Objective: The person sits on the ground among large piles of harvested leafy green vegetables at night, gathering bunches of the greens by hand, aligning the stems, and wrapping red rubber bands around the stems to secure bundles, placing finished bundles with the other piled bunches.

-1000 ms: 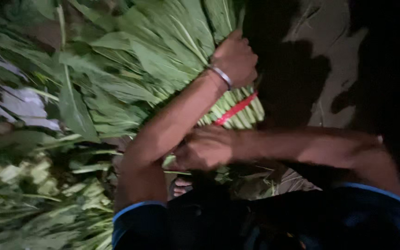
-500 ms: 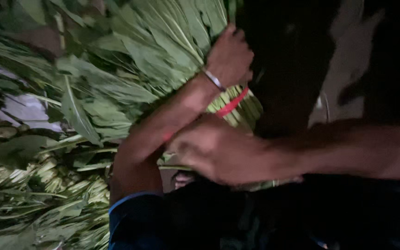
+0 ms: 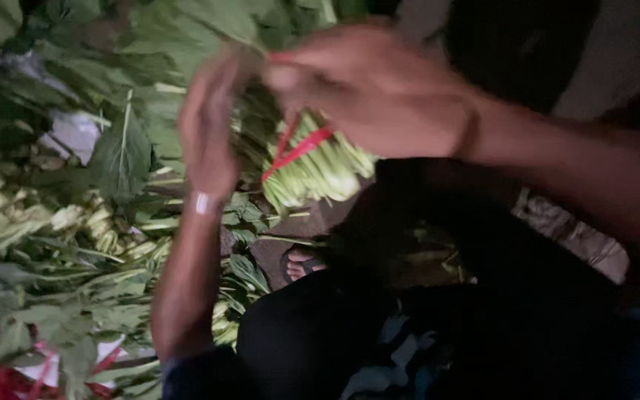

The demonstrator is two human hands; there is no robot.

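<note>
Two hands work a soft, limp bundle of green leafy stalks [image 3: 312, 167]: right hand [image 3: 375, 92] pinches its red band [image 3: 298, 148], left hand [image 3: 209, 126] cups the stems; likely best gripped at the band

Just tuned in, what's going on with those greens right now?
A person holds a bundle of leafy greens raised in front of them, cut stems pointing down. The right hand grips a red band wrapped around the stems, while the left hand, a bracelet at its wrist, steadies the bundle from the side. More greens lie piled to the left. The light is dim.
</note>
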